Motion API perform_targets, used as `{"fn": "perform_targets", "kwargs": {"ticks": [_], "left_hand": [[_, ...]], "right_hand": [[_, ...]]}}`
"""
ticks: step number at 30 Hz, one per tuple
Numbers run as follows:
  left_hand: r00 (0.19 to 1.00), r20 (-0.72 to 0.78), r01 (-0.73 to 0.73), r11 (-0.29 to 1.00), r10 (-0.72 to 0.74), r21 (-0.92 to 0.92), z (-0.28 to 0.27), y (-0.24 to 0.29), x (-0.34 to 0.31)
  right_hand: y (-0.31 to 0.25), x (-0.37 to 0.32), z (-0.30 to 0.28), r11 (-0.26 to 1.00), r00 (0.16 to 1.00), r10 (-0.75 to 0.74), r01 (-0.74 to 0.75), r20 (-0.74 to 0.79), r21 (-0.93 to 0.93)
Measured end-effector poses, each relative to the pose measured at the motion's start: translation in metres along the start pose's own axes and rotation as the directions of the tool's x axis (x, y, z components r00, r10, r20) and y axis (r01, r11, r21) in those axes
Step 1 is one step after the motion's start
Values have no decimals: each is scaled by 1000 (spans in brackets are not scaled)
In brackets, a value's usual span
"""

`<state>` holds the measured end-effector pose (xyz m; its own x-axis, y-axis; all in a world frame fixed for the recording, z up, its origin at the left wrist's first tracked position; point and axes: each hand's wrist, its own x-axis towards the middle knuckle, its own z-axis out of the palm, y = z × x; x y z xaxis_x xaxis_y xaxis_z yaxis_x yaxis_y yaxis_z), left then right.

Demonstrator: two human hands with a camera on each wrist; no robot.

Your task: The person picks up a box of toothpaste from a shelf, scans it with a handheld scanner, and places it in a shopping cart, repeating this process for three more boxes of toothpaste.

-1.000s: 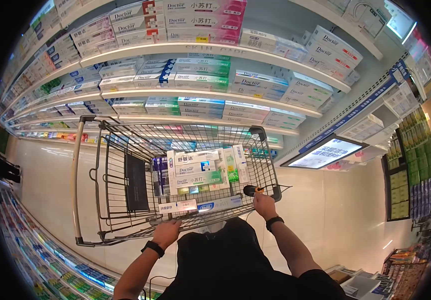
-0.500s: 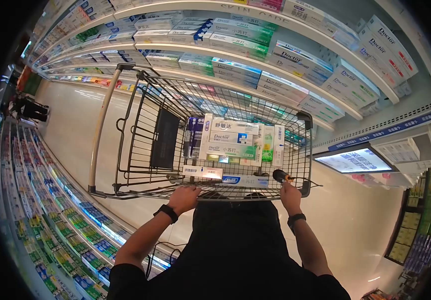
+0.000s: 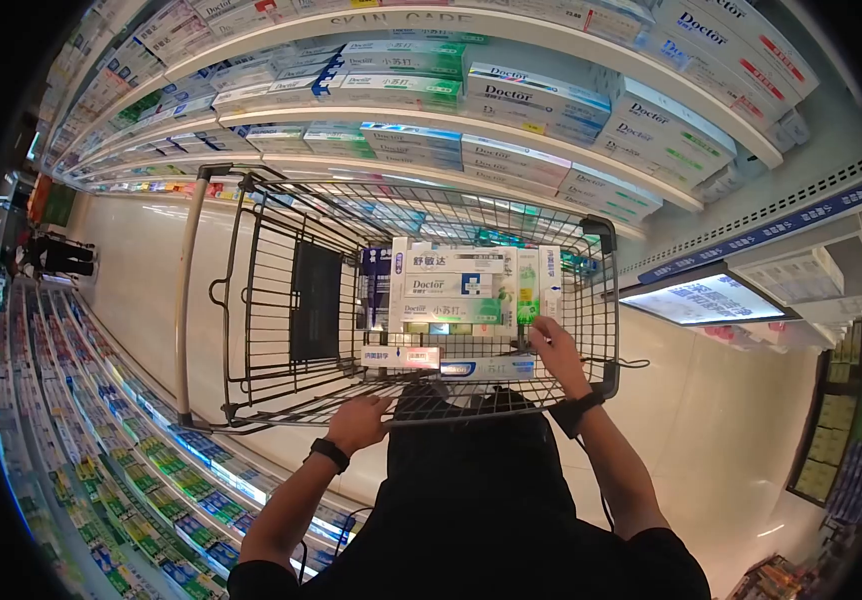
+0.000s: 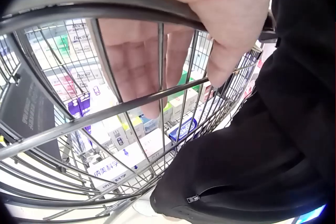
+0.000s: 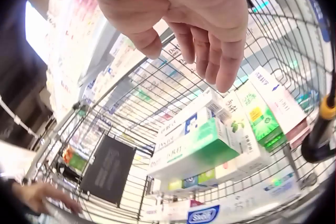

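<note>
My left hand [image 3: 359, 424] rests over the near rim of a wire shopping cart [image 3: 471, 416]; in the left wrist view the hand [image 4: 226, 14] has its fingers extended down on the far side of the bars. Over the right end of the stacked boxes hangs my right hand [image 3: 559, 355]. The right wrist view shows this hand [image 5: 184, 14] empty, fingers loosely bent above a green-and-white box [image 5: 260, 113]. Beside that lies a stack topped by white boxes, one with a green end [image 5: 194, 148]. Purple boxes [image 3: 375, 290] stand at the stack's left.
Shelves of boxed goods [image 3: 531, 100] run along the cart's far side, with more shelves [image 3: 121, 430] at lower left. A lit screen [image 3: 696, 300] stands to the right. A black object with a yellow band [image 5: 317, 140] is at the cart's corner.
My right hand has left the black object at the cart's right corner and moved inward over the boxes. My left hand stays at the near rim. The head view has shifted.
</note>
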<state>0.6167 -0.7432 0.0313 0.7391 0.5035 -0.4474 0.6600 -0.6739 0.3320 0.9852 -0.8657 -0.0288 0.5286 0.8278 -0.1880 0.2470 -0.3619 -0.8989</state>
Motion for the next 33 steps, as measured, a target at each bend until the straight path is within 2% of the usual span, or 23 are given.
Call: {"fn": "perform_targets", "kwargs": {"ticks": [1,3,5,9,12,13,16,17,19,20,21,24,28,29,32,33], "left_hand": [[998,58,22,1000,-22,-6,-4,6,1],[999,42,-3,1000,3,-2,-2,7,1],[999,39,-21,1000,21,-7,1,9,1],[998,49,-47,999,48,-20,9,3,-2],[997,60,-54,998,56,-30,4,11,2],[996,51,-71,997,72,-19,0,-5,-2],[990,98,-104,994,105,-17,1,-7,-2],[986,117,-115,993,116,-21,1,-7,-1],[979,132,-152,988,154,-23,0,-6,1],[974,145,-176,984,177,-19,-8,-23,-3],[977,119,-175,984,176,-20,-6,-24,-4],[981,74,-177,984,178,-23,4,-23,-3],[983,78,-166,986,165,-4,3,-17,-2],[984,67,-166,986,166,4,3,-17,-3],[984,73,-162,987,162,-1,5,-16,-2],[985,71,-158,987,158,-1,5,-15,-2]], "right_hand": [[10,25,4,996,995,79,-81,56,39],[19,68,17,953,963,240,-258,126,158],[18,102,35,842,899,401,-438,178,314],[43,160,58,794,813,519,-573,264,204],[70,176,74,849,848,485,-516,215,118],[68,181,91,857,851,492,-510,183,70],[81,188,92,810,789,498,-571,360,131],[146,200,115,897,900,409,-427,152,116],[135,199,116,933,926,359,-361,118,-4],[116,200,129,942,937,334,-330,99,-57],[108,200,120,908,884,416,-418,213,-36],[110,195,120,865,867,439,-479,236,147],[94,171,103,831,823,542,-555,167,41],[114,171,103,820,802,565,-572,192,-23],[133,153,93,786,752,583,-618,307,20],[118,143,92,716,701,646,-694,303,78]]}}
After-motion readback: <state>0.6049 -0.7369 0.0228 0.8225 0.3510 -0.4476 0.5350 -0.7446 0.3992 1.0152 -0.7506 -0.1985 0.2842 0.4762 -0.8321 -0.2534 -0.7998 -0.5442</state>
